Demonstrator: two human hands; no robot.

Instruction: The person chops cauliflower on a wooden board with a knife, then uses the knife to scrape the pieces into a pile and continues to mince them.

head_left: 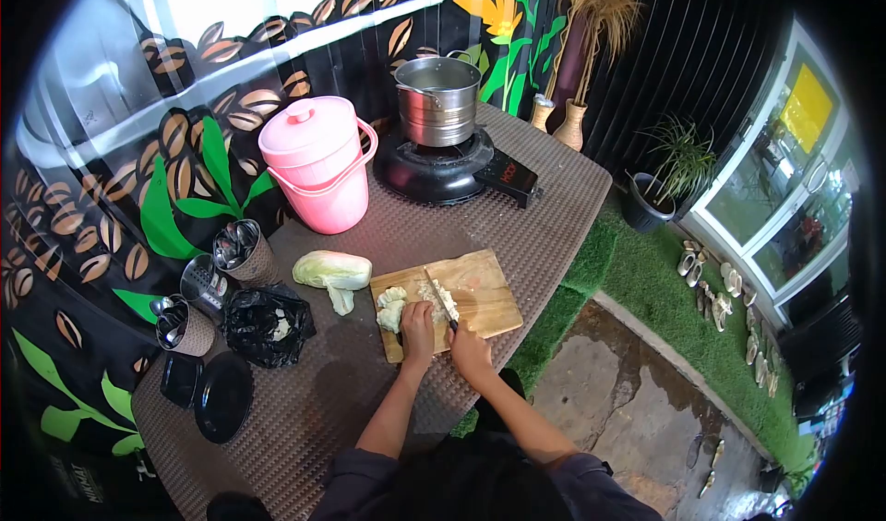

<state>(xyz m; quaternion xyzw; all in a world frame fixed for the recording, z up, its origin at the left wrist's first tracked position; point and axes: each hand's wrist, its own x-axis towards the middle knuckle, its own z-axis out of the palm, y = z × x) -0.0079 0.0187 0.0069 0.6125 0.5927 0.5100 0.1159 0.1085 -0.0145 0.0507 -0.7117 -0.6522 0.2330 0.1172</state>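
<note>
On a wooden cutting board (pixel 498 304), my right hand (pixel 471 347) is closed round the handle of a knife (pixel 439 295). The blade points away from me, over a heap of finely chopped pale vegetable (pixel 426 290). Just left of the knife, my left hand (pixel 418 327) presses down with its fingers bent together on pale cabbage; its fingertips are partly hidden. Larger cabbage pieces (pixel 391 307) lie on the board's left side, beside that hand. Beyond the board's left edge rests a napa cabbage (pixel 332 269) with a loose leaf hanging toward me.
A pink lidded bucket (pixel 323 175) and a steel pot (pixel 438 106) on a black portable stove (pixel 434 168) stand at the back. Leftward are a black plastic bag (pixel 268 325), cutlery holders (pixel 247 253) and a black plate (pixel 224 396). The table edge (pixel 554 295) lies right of the board.
</note>
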